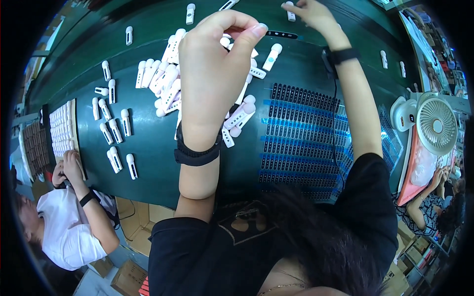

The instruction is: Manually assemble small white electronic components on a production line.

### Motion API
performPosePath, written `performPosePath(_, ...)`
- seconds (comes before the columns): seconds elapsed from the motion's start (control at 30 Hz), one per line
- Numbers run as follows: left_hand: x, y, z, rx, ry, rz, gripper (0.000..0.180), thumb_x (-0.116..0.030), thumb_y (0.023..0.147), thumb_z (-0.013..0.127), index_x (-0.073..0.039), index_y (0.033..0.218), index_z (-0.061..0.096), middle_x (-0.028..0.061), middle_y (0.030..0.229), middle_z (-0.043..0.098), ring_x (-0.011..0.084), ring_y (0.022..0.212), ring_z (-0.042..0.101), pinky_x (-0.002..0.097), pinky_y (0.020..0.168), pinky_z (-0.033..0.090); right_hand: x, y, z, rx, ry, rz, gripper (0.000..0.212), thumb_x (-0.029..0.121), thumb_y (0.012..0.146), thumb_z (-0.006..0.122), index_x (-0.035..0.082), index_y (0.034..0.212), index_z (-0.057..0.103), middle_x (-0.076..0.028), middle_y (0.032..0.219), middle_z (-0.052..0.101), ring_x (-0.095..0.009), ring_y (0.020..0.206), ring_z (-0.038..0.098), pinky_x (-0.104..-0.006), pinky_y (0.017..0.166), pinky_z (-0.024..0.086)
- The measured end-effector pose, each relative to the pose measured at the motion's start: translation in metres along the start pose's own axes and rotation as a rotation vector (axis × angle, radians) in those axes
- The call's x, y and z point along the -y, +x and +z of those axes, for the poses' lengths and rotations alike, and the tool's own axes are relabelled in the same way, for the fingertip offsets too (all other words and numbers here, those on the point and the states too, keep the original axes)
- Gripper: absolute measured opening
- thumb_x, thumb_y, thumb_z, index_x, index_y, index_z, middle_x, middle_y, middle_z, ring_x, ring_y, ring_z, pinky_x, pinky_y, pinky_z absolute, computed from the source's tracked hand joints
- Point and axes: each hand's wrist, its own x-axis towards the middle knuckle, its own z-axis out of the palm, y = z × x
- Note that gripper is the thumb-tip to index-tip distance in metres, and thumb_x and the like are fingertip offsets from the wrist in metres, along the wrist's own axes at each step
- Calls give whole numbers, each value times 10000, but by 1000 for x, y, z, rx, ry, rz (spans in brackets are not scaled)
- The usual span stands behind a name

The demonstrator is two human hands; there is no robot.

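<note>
My left hand (217, 64) is raised over the middle of the green table, thumb and forefinger pinched at the end of a thin black strip with small holes (283, 34). Farther right, my right hand (312, 16) has its fingers on the head of a small white microphone (291, 16) at the far edge of the view; the grip is partly hidden. Below and behind my left hand lies a heap of pale microphones (165, 81), partly covered by that hand. One loose microphone (272, 56) rests just right of the heap.
Rows of black strips on blue backing sheets (296, 133) lie before my right arm, crossed by a dark cable. Several microphones with black panels (114, 130) are scattered left. A white fan (436, 123) stands right. A co-worker (74, 227) handles a filled tray (62, 126) at left.
</note>
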Motion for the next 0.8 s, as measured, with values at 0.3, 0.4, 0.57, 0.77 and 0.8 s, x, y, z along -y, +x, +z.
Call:
performPosePath(0.3, -7, -3, -19, 198, -154, -142, 125, -77, 655, 683, 4, 689, 594, 25, 621, 560, 66, 537, 487, 156, 499, 360, 3, 20, 28, 2, -17, -119, 256, 207, 742, 587, -18, 856, 545, -157, 697, 595, -233, 654, 598, -311, 599, 472)
performPosePath(0.4, -18, -6, -27, 268, -211, -282, 88, -30, 683, 658, 2, 715, 583, 27, 689, 583, 49, 597, 508, 136, 534, 356, 38, -53, -3, -34, 481, -258, 167, 56, 750, 557, -34, 887, 529, -114, 699, 584, -142, 642, 589, -253, 572, 467)
performPosePath(0.57, -30, -7, -24, 368, -281, -314, 69, -3, 684, 643, -2, 709, 578, 44, 690, 591, 55, 595, 525, 133, 536, 365, 35, -133, -17, -145, 674, -446, 251, 14, 746, 583, -41, 990, 554, -111, 883, 584, -121, 684, 567, -184, 566, 464)
performPosePath(0.77, -31, -8, -21, 405, -391, -306, 66, -15, 694, 637, -8, 717, 575, 44, 686, 594, 51, 593, 525, 137, 531, 366, 36, -152, -27, -263, 567, -730, 236, -84, 698, 563, -99, 933, 551, -159, 862, 572, -196, 712, 594, -248, 619, 510)
performPosePath(0.8, -31, -8, -20, 410, -391, -308, 66, -15, 694, 637, -8, 717, 575, 44, 686, 594, 51, 593, 525, 137, 531, 366, 36, -154, -28, -265, 568, -724, 236, -84, 698, 563, -99, 933, 551, -159, 862, 572, -196, 712, 594, -248, 619, 510)
